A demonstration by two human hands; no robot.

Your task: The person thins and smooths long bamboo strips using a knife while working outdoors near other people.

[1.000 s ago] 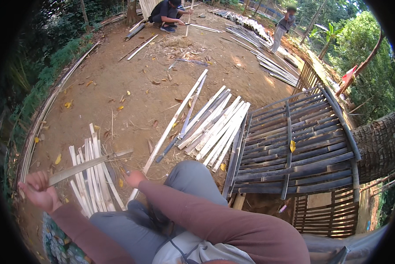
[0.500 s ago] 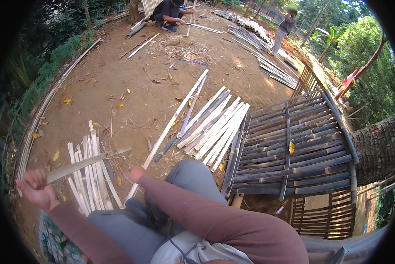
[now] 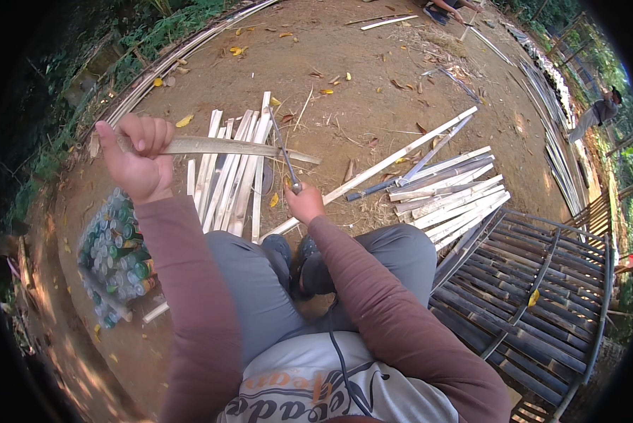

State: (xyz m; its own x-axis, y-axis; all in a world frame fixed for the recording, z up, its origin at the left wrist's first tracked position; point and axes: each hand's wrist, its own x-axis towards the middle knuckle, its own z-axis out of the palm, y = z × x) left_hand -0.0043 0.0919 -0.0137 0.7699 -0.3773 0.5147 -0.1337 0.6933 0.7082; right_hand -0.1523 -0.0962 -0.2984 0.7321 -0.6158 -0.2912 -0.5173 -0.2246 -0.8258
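The bamboo strip [image 3: 217, 146], held level above the split slats [image 3: 228, 176] in the closed left hand [image 3: 141, 161], meets a knife [image 3: 285, 158] clenched in the right hand [image 3: 304, 203], so a slip could likely send the blade toward the left fingers.

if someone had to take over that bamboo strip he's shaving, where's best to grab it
Grip the bamboo strip at its left end, beside the left hand, coming from the left. It lies roughly level and tapers to a thin tip on the right, where the knife in the right hand crosses it.
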